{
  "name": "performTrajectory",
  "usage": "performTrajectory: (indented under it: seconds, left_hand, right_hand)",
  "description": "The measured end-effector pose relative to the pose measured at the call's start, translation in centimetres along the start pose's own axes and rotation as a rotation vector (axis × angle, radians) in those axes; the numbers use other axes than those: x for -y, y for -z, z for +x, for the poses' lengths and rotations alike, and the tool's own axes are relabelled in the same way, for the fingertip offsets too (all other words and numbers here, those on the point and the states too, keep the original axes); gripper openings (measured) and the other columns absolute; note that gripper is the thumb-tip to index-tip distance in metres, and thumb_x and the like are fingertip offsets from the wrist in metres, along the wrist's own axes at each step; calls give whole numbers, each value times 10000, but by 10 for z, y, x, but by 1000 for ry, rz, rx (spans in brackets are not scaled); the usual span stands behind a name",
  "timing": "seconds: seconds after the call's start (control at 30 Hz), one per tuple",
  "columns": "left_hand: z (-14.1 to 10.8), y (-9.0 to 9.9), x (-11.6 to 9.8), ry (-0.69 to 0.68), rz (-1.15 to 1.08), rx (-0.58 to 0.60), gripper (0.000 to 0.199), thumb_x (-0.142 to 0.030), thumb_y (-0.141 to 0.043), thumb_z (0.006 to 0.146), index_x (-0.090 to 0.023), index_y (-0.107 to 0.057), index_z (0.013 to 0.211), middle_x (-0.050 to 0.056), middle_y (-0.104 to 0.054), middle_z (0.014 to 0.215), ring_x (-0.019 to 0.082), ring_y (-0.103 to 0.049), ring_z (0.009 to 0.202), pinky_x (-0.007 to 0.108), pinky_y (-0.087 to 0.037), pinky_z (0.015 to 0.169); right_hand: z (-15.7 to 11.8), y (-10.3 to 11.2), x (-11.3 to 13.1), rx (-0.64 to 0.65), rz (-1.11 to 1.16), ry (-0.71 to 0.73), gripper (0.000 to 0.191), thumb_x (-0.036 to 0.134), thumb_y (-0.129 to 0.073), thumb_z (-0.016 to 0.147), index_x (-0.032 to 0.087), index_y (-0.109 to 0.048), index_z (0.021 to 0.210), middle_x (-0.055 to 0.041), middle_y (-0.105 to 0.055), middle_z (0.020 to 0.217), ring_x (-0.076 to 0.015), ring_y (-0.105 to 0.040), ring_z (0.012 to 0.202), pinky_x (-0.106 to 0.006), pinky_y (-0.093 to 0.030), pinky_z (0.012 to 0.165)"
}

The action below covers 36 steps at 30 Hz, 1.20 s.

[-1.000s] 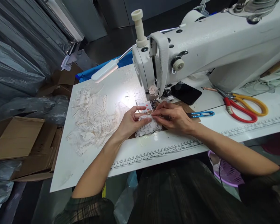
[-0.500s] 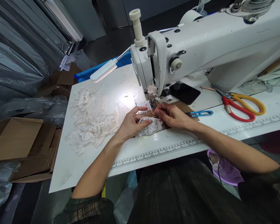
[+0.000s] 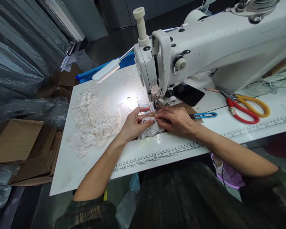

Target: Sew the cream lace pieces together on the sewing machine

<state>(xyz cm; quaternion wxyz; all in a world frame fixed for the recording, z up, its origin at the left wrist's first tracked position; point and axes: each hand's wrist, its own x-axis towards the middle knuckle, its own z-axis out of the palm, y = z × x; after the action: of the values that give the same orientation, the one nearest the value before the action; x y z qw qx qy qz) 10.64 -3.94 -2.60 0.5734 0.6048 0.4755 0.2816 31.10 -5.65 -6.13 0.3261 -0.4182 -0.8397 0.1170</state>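
A small piece of white lace fabric [image 3: 150,129] lies just in front of the presser foot of the white sewing machine [image 3: 205,47]. My left hand [image 3: 133,124] grips its left side, thumb on top of the lace and index finger stretched toward the needle area. At the lace's upper right edge, my right hand [image 3: 173,119] is closed in a pinch; its fingertips meet the fabric edge, and any thread between them is too fine to make out. Brown board [image 3: 188,109] shows under and behind the right hand. Blue thread snips [image 3: 206,115] lie beside that hand.
More white lace pieces [image 3: 92,124] are heaped on the left of the white table [image 3: 69,171]. A black phone [image 3: 189,94] and red-and-yellow scissors [image 3: 245,108] lie right of the needle. A lit lamp [image 3: 106,70] hangs over the table. Cardboard boxes [image 3: 16,136] stand at left.
My right hand has shifted slightly left and turned, its fingertips now lower at the lace's edge. My left hand stays on the lace, which has moved very little.
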Motion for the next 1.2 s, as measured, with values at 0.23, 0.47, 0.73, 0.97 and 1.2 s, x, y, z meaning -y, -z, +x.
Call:
performTrajectory:
  seconds: [0.23, 0.47, 0.73, 0.97, 1.2]
  left_hand:
    - [1, -3, 10, -86, 164, 2, 522, -336, -773, 769, -173, -544, 1209, 36, -744, 814, 85, -533, 533, 214, -388, 522]
    - [0, -2, 9, -138, 242, 7, 498, -362, -736, 804, -190, -531, 1223, 27, -746, 830, 62, -410, 462, 223, -325, 493]
    - [-1, -3, 9, -157, 266, 42, 430, -320, -707, 829, -181, -519, 1189, 16, -726, 832, 49, -367, 471, 221, -317, 500]
    - [-1, 0, 10, -182, 336, 119, 387, -249, -609, 867, -179, -493, 1229, 27, -697, 895, 78, -501, 578, 221, -380, 552]
    - [3, 1, 12, -198, 259, 152, 292, -352, -631, 876, -151, -657, 1086, 57, -694, 893, 105, -548, 671, 233, -422, 603]
  right_hand:
    - [8, 1, 10, 170, -226, -31, 283, 244, -387, 941, 110, -636, 949, -147, -667, 934, -207, -567, 725, -328, -228, 555]
    - [4, 2, 8, 134, -182, -122, 161, 250, -434, 901, 145, -551, 938, -106, -634, 888, -207, -565, 750, -309, -239, 587]
    - [4, 2, 9, 133, -123, -164, 108, 244, -447, 882, 171, -511, 928, -104, -624, 929, -213, -568, 799, -310, -270, 613]
    - [6, 1, 12, 202, -150, -223, 142, 257, -400, 886, 160, -476, 959, -100, -624, 912, -204, -562, 755, -314, -270, 604]
    - [4, -2, 13, 162, 30, -221, 131, 297, -376, 869, 187, -434, 912, -76, -595, 847, -157, -481, 648, -305, -304, 603]
